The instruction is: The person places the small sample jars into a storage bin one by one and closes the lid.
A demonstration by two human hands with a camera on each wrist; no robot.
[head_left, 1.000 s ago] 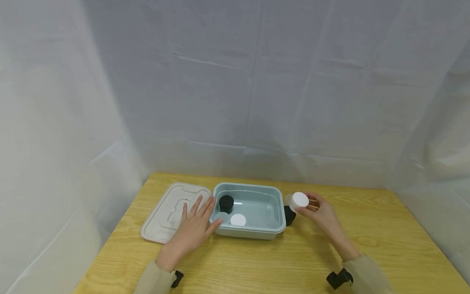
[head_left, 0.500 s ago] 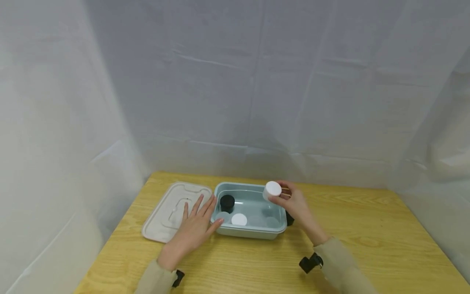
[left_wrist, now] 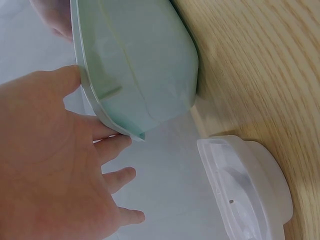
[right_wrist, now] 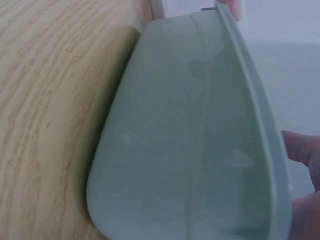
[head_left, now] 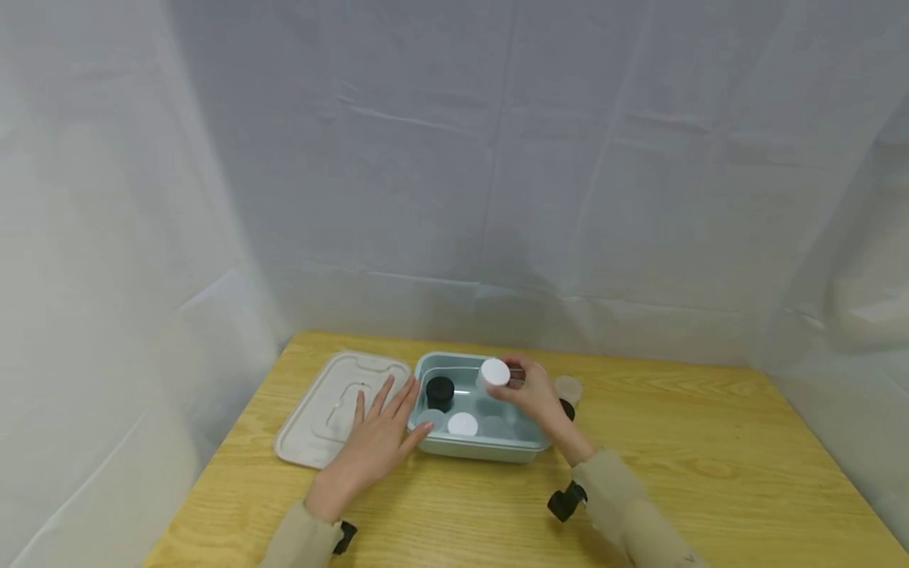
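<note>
Above a pale green tub [head_left: 534,442] on a yellow wooden surface [head_left: 710,473]: a white-capped jar [head_left: 495,373], pinched by the curled fingers of the right hand [head_left: 534,394] and held over the tub's middle, clear of the floor. Left hand [head_left: 372,442] flat, fingers spread and straight, lying partly on the surface and partly on a pale lid [head_left: 323,410], thumb against the tub's left rim. Already inside the tub: a black-capped jar [head_left: 439,390] at the far left, a white-capped jar in the tub [head_left: 462,424] toward the near wall, and what look like two clear ones, hard to make out. Outside, just beyond the right wall, a clear jar [head_left: 569,388] and a dark one [head_left: 566,409], mostly hidden behind the wrist. From both wrist views, little beyond the tub's outer wall and wood grain; the held jar not visible there.

Likely trouble from here: a jar released from this height, landing on edge and rolling into its neighbours, or knocking the black-capped one over. Also possible: the sleeve or wrist catching the two jars beside the right wall and toppling them off toward the surface's edge.
</note>
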